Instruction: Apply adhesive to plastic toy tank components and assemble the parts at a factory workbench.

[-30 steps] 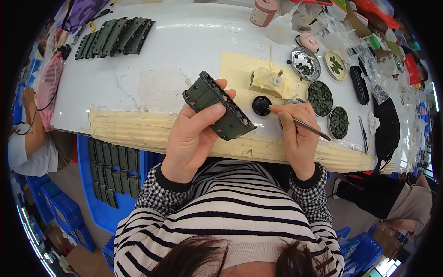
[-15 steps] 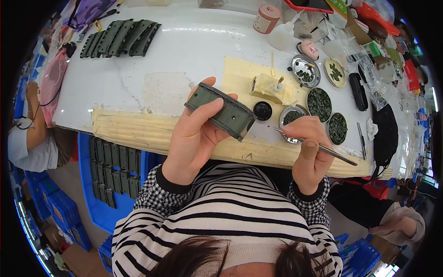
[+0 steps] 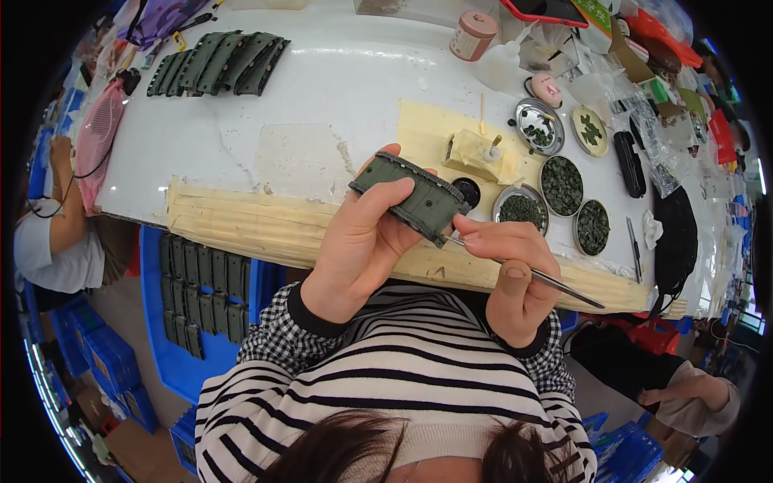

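Observation:
My left hand (image 3: 356, 245) grips a dark green curved panel (image 3: 427, 201) with ridged long edges and small holes, thumb across its face. In my right hand (image 3: 515, 262) is a slim metal tool (image 3: 564, 288), held like a pen. Its fine tip is at the panel's lower right corner; whether it touches is hard to tell. A finger of that hand wears a tan covering. Just behind the panel stands a small black pot (image 3: 469, 190), partly hidden. Round tins of small green pieces (image 3: 561, 185) stand to the right.
Similar green panels (image 3: 217, 64) lie at the table's far left, and more fill a blue crate (image 3: 189, 372) below the table edge. A yellow taped block (image 3: 475, 154) sits behind the pot. Pens, a black case (image 3: 629, 163) and clutter line the right. Other people sit at both sides.
My right hand has moved left, bringing the tool's tip from above the table to the panel's corner. The panel has shifted slightly right and down in my left hand.

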Action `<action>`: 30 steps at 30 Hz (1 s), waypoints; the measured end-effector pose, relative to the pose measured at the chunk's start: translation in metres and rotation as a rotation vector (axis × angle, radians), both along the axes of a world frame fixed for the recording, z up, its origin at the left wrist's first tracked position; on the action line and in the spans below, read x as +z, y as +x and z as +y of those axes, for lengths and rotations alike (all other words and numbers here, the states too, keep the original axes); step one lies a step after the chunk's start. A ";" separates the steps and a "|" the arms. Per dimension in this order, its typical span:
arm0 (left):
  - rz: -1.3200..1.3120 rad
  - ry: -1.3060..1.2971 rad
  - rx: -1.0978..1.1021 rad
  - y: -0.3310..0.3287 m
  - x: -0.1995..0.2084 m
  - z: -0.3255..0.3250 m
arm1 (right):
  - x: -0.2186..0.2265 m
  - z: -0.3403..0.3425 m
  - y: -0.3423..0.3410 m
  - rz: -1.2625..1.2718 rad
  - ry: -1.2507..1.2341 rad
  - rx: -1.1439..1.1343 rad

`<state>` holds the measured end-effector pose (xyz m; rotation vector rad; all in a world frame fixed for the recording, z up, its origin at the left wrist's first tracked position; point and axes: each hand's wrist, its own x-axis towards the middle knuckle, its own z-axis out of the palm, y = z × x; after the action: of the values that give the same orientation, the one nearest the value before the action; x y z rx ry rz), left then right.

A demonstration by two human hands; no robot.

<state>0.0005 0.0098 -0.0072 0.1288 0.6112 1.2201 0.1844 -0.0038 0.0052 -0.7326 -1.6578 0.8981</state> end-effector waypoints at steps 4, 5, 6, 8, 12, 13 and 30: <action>-0.028 -0.008 0.007 0.001 0.002 0.000 | 0.000 0.000 0.002 -0.019 0.009 -0.002; -0.009 -0.006 0.006 0.001 0.001 -0.001 | -0.001 0.000 0.002 -0.020 0.008 -0.001; 0.011 -0.004 0.005 0.000 0.000 -0.001 | -0.001 0.000 0.002 -0.018 0.002 -0.002; 0.028 0.001 0.003 0.000 -0.001 -0.002 | -0.001 0.000 0.000 -0.013 -0.008 -0.005; 0.019 0.004 0.008 -0.001 -0.002 -0.002 | 0.000 0.000 0.000 -0.027 -0.010 -0.006; 0.018 0.002 0.011 -0.001 -0.002 -0.002 | -0.001 0.000 -0.001 -0.024 -0.010 -0.007; -0.018 0.019 0.027 0.002 -0.001 -0.002 | -0.002 -0.002 -0.001 -0.098 0.111 -0.025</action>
<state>0.0030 0.0078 -0.0080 0.1249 0.5874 1.2525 0.1839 -0.0059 0.0029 -0.7297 -1.7659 0.7563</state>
